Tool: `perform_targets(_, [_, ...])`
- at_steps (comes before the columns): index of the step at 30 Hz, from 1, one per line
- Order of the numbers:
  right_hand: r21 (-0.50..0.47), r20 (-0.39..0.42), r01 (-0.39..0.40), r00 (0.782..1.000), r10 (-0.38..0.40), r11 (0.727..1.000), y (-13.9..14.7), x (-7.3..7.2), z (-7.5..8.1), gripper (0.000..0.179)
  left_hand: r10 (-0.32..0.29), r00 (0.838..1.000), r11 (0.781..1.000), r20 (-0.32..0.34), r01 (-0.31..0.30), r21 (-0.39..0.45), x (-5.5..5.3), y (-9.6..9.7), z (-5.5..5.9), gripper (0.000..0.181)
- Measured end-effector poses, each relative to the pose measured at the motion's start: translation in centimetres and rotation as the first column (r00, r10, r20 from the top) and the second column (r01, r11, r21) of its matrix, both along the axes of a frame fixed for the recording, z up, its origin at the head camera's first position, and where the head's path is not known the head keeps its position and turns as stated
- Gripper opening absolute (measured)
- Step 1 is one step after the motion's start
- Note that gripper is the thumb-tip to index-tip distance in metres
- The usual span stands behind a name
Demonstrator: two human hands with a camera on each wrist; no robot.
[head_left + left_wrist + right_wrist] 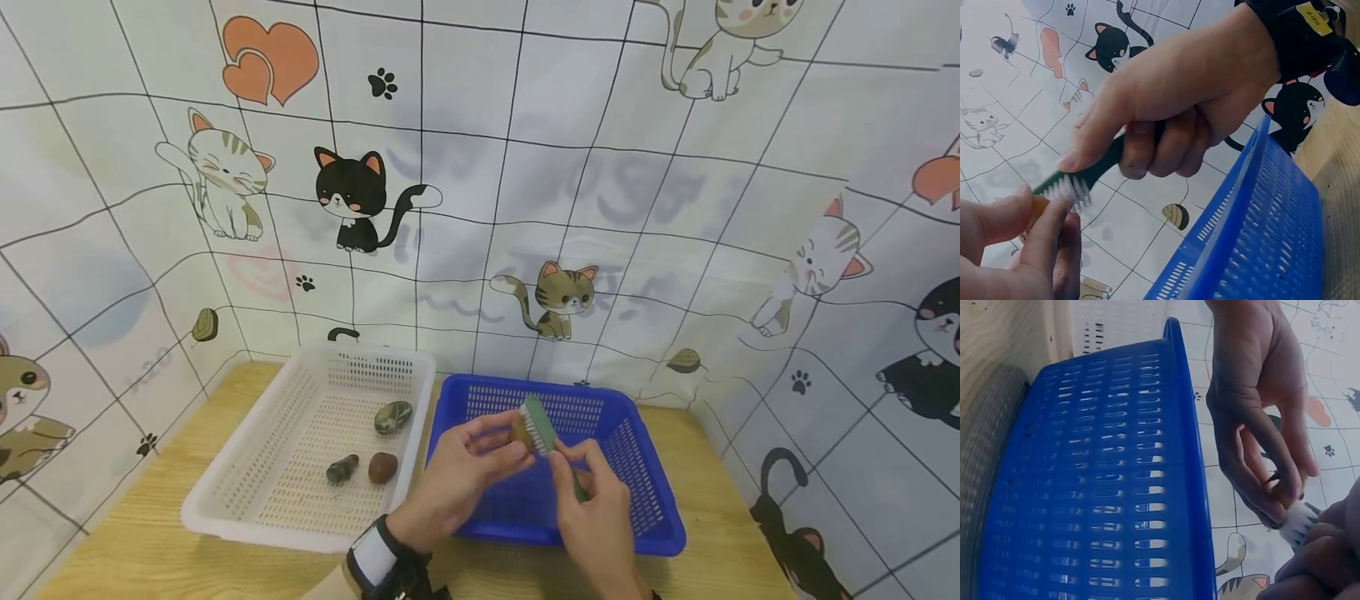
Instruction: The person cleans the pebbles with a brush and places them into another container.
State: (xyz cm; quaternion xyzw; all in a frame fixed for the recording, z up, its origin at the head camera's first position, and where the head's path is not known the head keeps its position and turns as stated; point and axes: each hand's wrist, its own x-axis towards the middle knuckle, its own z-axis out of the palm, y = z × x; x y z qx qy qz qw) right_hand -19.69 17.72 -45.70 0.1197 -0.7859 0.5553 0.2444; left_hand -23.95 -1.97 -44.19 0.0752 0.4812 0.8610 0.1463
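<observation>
Over the blue basket (517, 534), my left hand (468, 475) pinches a small yellow-brown stone (521, 433) between thumb and fingers. My right hand (597, 508) grips the handle of a green brush (542, 423), its thumb pressed along the neck. White bristles (1298, 522) lie against the stone, seen close up in the right wrist view. In the left wrist view the fingers of the left hand (1029, 244) cover most of the stone, and the right hand (1172, 94) curls round the brush handle.
A white basket (206, 508) stands left of the blue one on the wooden table (127, 533). In it lie a green-and-white stone (393, 417), a reddish-brown stone (382, 467) and a dark green stone (342, 469). A cat-patterned cloth (465, 183) rises behind and at both sides.
</observation>
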Motion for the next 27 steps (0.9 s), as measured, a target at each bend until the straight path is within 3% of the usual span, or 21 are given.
perform_targets(10, [0.048, 0.067, -0.021, 0.998, 0.017, 0.999, -0.5, 0.5, 0.6, 0.007, 0.134, 0.991, 0.991, -0.007, -0.134, 0.003, -0.4, -0.9, 0.3, 0.061])
perform_targets(13, [0.055, 0.059, -0.037, 0.998, 0.033, 0.998, -0.7, 0.7, 0.5, 0.008, 0.124, 0.992, 0.992, -0.002, -0.124, -0.031, -0.4, -0.8, 0.2, 0.060])
perform_targets(18, [0.050, 0.014, -0.006, 1.000, 0.005, 0.999, -0.5, 0.5, 0.2, 0.015, 0.044, 0.999, 0.998, 0.013, -0.044, -0.051, -0.1, -0.2, 0.3, 0.058])
perform_targets(22, [0.076, 0.014, 0.027, 1.000, -0.028, 0.997, -0.1, 0.2, 0.1, 0.014, 0.054, 0.998, 0.998, 0.014, -0.054, -0.027, -0.1, -0.5, 0.6, 0.058])
perform_targets(27, [0.092, 0.052, 0.009, 0.999, -0.013, 0.996, 0.1, 0.2, 0.2, 0.009, 0.083, 0.997, 0.996, 0.008, -0.083, -0.017, -0.5, -1.3, 0.8, 0.059])
